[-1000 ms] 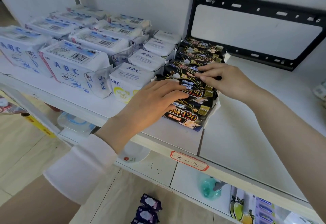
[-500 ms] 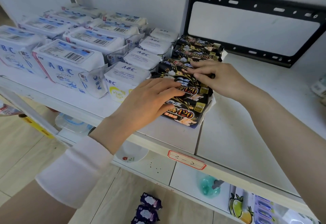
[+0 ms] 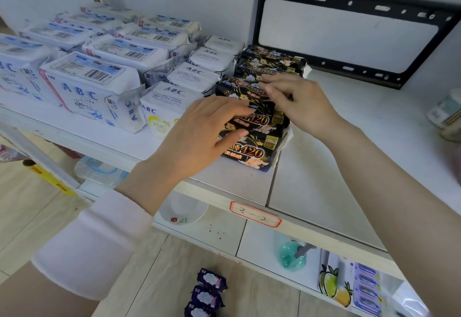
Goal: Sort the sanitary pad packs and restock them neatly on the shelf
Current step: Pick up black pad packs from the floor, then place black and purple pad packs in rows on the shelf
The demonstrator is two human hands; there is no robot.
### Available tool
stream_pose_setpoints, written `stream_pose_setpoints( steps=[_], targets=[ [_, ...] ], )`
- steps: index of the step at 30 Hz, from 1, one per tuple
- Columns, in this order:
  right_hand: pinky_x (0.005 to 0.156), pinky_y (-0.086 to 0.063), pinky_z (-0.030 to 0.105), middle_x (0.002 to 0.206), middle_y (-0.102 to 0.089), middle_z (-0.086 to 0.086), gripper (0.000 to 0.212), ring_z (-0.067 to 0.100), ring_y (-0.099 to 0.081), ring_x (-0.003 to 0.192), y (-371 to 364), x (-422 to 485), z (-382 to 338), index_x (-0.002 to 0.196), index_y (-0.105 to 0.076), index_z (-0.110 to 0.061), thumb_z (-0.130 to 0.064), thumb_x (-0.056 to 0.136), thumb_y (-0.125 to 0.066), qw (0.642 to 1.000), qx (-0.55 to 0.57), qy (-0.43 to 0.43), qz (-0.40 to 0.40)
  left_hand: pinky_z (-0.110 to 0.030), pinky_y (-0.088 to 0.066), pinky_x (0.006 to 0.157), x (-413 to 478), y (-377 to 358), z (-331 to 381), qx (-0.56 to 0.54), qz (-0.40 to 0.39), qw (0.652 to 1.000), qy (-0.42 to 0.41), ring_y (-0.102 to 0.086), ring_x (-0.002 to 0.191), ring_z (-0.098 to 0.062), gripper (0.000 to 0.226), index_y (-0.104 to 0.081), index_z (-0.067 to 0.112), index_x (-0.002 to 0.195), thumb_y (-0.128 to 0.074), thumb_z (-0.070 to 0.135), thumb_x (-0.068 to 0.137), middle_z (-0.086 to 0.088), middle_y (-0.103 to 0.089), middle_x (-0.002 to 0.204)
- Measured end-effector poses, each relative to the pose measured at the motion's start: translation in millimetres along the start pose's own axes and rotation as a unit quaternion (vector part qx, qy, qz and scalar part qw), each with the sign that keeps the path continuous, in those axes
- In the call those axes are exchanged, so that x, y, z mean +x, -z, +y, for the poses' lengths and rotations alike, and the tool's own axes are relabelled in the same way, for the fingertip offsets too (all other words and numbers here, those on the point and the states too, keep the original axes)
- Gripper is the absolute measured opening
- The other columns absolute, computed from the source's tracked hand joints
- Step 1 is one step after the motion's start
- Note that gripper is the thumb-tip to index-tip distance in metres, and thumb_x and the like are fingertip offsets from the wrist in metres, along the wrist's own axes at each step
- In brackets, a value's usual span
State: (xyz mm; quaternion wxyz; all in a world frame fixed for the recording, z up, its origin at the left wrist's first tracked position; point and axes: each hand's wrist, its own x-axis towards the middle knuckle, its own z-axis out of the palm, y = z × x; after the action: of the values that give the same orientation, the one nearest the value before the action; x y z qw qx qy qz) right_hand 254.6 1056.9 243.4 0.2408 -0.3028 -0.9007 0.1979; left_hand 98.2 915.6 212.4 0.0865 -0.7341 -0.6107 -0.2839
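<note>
Black packs (image 3: 252,150) sit in a row on shelf (image 3: 324,167), right of white packs (image 3: 174,97). I see left grip (image 3: 207,132) flat on them, fingers straight; right grip (image 3: 301,102) pinches one's top edge.

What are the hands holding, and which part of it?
The right hand pinches the top edge of a black pack mid-row. The left hand rests flat on the front black packs.
</note>
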Motion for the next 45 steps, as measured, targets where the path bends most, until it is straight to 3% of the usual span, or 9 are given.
stream_pose_setpoints(
  steps=[6, 12, 17, 20, 24, 30, 35, 41, 45],
  targets=[
    [0.102, -0.031, 0.019, 0.130, -0.057, -0.002, 0.028, 0.013, -0.047, 0.124, 6.5, -31.5, -33.1, 0.116, -0.065, -0.016, -0.026, 0.095, -0.050, 0.996, -0.033, -0.005, 0.083, -0.026, -0.024, 0.100, -19.2, 28.7, 13.1, 0.018, -0.004, 0.999, 0.043, -0.047, 0.122, -0.020, 0.047, -0.056, 0.017, 0.122, -0.037, 0.044, 0.089, 0.001, -0.054, 0.133],
    [0.103, -0.039, 0.033, 0.123, -0.062, 0.004, 0.025, 0.020, -0.053, 0.119, -5.0, -95.0, -83.7, 0.109, -0.069, -0.012, -0.021, 0.093, -0.052, 0.987, -0.058, -0.021, 0.147, -0.036, -0.032, 0.101, -61.1, 58.5, 30.5, -0.012, 0.014, 0.999, 0.030, -0.048, 0.122, -0.023, 0.033, -0.055, 0.015, 0.123, -0.053, 0.025, 0.091, -0.001, -0.055, 0.131],
    [0.101, -0.039, 0.026, 0.118, -0.065, 0.007, 0.028, 0.021, -0.056, 0.116, -40.9, -156.7, -117.7, 0.107, -0.069, -0.008, -0.021, 0.090, -0.051, 0.982, -0.065, -0.035, 0.172, -0.031, -0.028, 0.101, -115.8, 67.4, 38.1, -0.024, -0.002, 0.999, 0.023, -0.047, 0.123, -0.022, 0.035, -0.053, 0.014, 0.126, -0.053, 0.022, 0.092, -0.002, -0.053, 0.133],
    [0.102, -0.041, 0.033, 0.118, -0.065, 0.007, 0.030, 0.022, -0.055, 0.118, -69.3, -199.8, -130.4, 0.110, -0.068, -0.008, -0.020, 0.090, -0.049, 0.983, -0.051, -0.051, 0.169, -0.033, -0.029, 0.101, -151.4, 65.8, 45.8, -0.044, -0.023, 0.998, 0.043, -0.047, 0.123, -0.023, 0.034, -0.054, 0.014, 0.124, -0.054, 0.021, 0.091, -0.002, -0.054, 0.132],
    [0.099, -0.039, 0.024, 0.112, -0.067, 0.009, 0.030, 0.023, -0.059, 0.113, -114.5, -257.9, -133.0, 0.108, -0.068, -0.005, -0.017, 0.090, -0.048, 0.980, -0.023, -0.062, 0.187, -0.036, -0.033, 0.100, -201.5, 50.0, 55.9, -0.053, -0.056, 0.995, 0.069, -0.049, 0.121, -0.024, 0.033, -0.056, 0.013, 0.122, -0.054, 0.021, 0.091, -0.003, -0.055, 0.132],
    [0.105, -0.026, 0.009, 0.119, -0.064, 0.003, 0.030, 0.009, -0.048, 0.119, -190.9, -360.7, -108.2, 0.115, -0.065, -0.009, -0.017, 0.091, -0.048, 0.983, -0.007, -0.132, 0.128, -0.046, -0.041, 0.096, -297.2, -18.6, 66.1, -0.060, -0.139, 0.984, 0.093, -0.057, 0.113, -0.029, 0.030, -0.060, 0.009, 0.116, -0.060, 0.018, 0.087, -0.008, -0.060, 0.124],
    [0.098, -0.041, 0.030, 0.116, -0.066, 0.002, 0.032, 0.017, -0.054, 0.118, -243.8, -433.0, -97.6, 0.112, -0.067, -0.012, -0.023, 0.089, -0.047, 0.979, -0.020, -0.189, 0.073, -0.039, -0.033, 0.100, -368.1, -55.6, 83.2, -0.061, -0.228, 0.961, 0.144, -0.051, 0.117, -0.028, 0.030, -0.056, 0.010, 0.119, -0.055, 0.015, 0.090, -0.006, -0.058, 0.126],
    [0.089, -0.044, 0.035, 0.112, -0.068, 0.002, 0.034, 0.016, -0.054, 0.114, -295.8, -472.7, -103.5, 0.108, -0.068, -0.015, -0.025, 0.087, -0.044, 0.973, -0.026, -0.230, 0.006, -0.033, -0.034, 0.096, -432.0, -94.4, 75.6, -0.084, -0.274, 0.944, 0.165, -0.057, 0.110, -0.027, 0.040, -0.058, 0.010, 0.117, -0.036, 0.028, 0.088, -0.006, -0.062, 0.117],
    [0.098, -0.040, 0.040, 0.122, -0.063, 0.003, 0.028, 0.023, -0.052, 0.123, -346.7, -487.2, -82.9, 0.116, -0.065, -0.014, -0.014, 0.089, -0.057, 0.955, -0.013, -0.292, -0.054, -0.036, -0.042, 0.092, -474.2, -141.0, 54.8, -0.097, -0.303, 0.935, 0.155, -0.061, 0.103, -0.028, 0.051, -0.060, 0.009, 0.113, -0.027, 0.033, 0.082, -0.007, -0.065, 0.111]
  ],
)
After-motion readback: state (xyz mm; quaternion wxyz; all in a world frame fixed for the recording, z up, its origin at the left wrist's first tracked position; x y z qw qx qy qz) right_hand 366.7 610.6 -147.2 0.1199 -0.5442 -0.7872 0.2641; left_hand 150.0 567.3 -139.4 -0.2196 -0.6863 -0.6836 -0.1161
